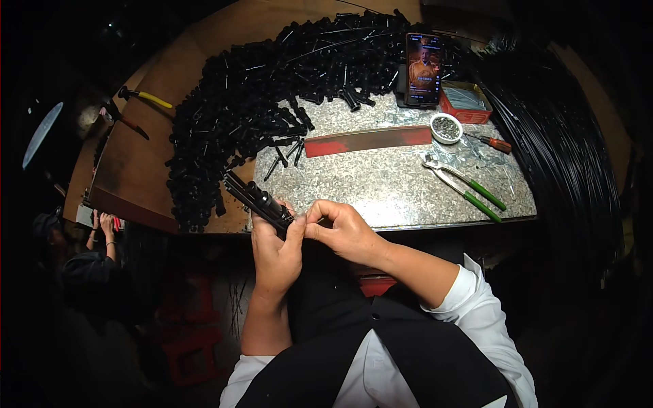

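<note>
The left hand (277,257) is clamped around a bundle of black parts (254,197); the right hand (345,232) meets it at the bundle's near end, whether gripping anything I cannot tell. The bundle is left of and nearer than the red strip (367,141) on the desk (340,185). Right of the strip sit a white cup (446,128) and green-handled pliers (487,194); beyond it, a phone (423,71) and a black heap (224,115).

Speckled grey tabletop (367,180) beneath pliers (441,168), reddish strip (371,141), white bowl (447,141), black parts (286,75).
</note>
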Available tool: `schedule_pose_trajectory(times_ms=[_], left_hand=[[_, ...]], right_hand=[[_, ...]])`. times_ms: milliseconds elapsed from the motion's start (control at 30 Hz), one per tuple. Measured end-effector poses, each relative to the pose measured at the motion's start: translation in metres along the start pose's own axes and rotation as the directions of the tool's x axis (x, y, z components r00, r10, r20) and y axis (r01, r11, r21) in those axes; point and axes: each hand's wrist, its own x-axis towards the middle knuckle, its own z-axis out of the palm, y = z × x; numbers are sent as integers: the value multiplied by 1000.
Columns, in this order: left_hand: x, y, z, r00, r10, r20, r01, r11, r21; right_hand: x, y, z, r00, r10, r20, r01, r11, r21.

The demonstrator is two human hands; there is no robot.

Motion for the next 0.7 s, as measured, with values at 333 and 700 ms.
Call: schedule_pose_trajectory(times_ms=[333, 700], left_hand=[[-4, 3, 3, 997, 74, 0, -74, 997, 9], [-10, 12, 12, 981, 177, 81, -172, 983, -65]], right_hand=[[0, 0, -3, 989, 111, 102, -135, 954, 269], [-22, -18, -30, 998, -9, 58, -1, 984, 176]])
